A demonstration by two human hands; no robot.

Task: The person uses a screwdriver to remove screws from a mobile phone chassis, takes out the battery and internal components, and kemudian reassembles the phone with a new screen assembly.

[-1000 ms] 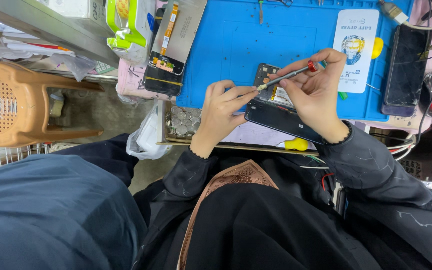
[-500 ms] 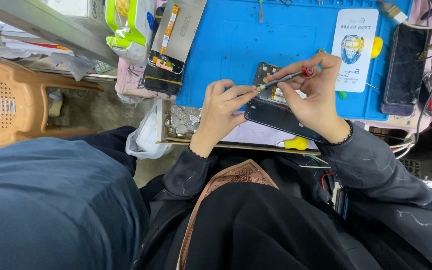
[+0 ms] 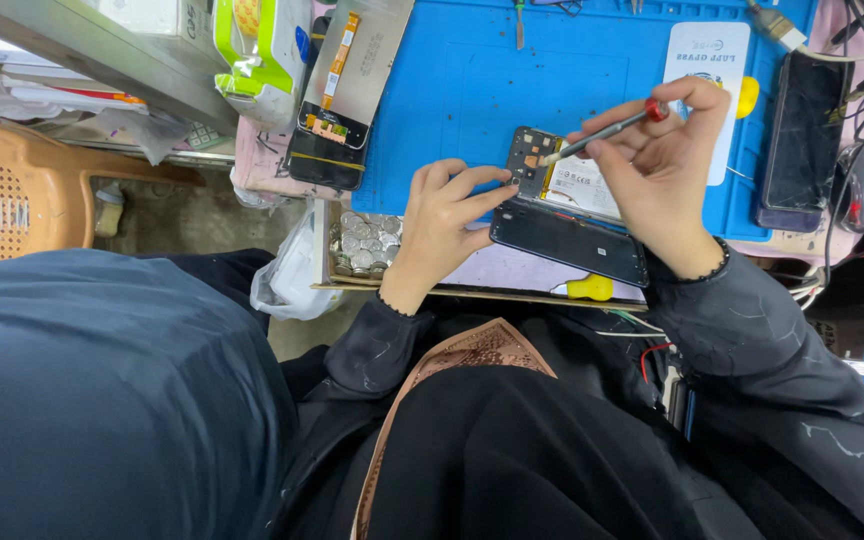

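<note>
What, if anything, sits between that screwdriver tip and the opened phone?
Nothing visible: the screwdriver in the right hand already has its tip at the phone, which the left hand steadies from the side.

A green and white package (image 3: 262,55) stands at the table's far left edge, just left of a detached grey display panel (image 3: 347,95) with an orange ribbon strip and a dark lower end that overhangs the blue mat's (image 3: 472,90) left edge. A white rectangular card (image 3: 704,60) with a round coloured emblem lies toward the mat's far right corner, and beside it, at the mat's right edge, a dark phone screen (image 3: 802,130) lies unlit. Near the table's front edge another black screen (image 3: 567,242) lies slantwise, against an opened phone whose battery bears a white label (image 3: 582,185)
</note>
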